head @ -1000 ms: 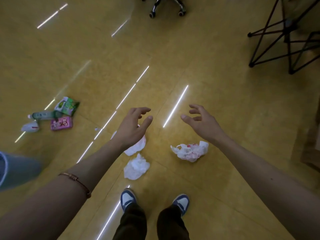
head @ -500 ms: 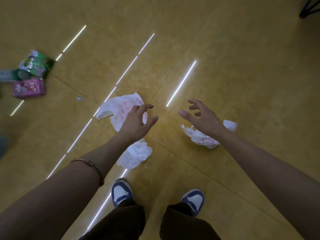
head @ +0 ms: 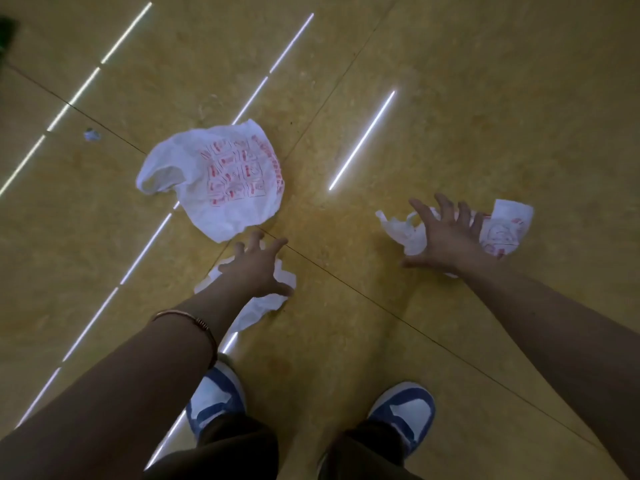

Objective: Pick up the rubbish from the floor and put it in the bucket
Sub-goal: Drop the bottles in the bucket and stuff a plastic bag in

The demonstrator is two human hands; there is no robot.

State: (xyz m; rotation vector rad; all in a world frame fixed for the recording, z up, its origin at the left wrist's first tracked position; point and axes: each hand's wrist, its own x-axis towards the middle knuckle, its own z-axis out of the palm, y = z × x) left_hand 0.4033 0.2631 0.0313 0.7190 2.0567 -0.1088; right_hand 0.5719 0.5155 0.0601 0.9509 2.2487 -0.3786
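Rubbish nearest the left hand [head: 258, 268] is a crumpled white wad [head: 266, 304]. It lies directly under the palm, showing only at the thumb side and below the wrist. The left hand's fingers are spread and nearly straight, gripping nothing. The thumb tip sits at the wad's edge, but whether the palm presses on it cannot be told. A thin bracelet [head: 187, 318] circles that forearm.

The right hand [head: 446, 237] is likewise splayed wide, fingers apart and closed on nothing. It lies over a crumpled printed bag [head: 507, 226], white with red marks, which sticks out on both sides of the hand. Its middle is hidden under the palm, so contact is unclear.

Just beyond the left fingertips lies a flat printed bag [head: 214, 178], white with a grid of red pictures, apart from the wad. The print is too blurred to read. Further left sits a small scrap [head: 91, 135], pale and too small to identify.

All of it rests on the yellow floor [head: 485, 98], which is crossed by bright streaks of reflected light. Blue-and-white shoes [head: 405, 410] and dark trousers [head: 214, 455] are cut off at the bottom edge. A dark shape [head: 7, 32] at the upper left corner is cut off and unreadable.
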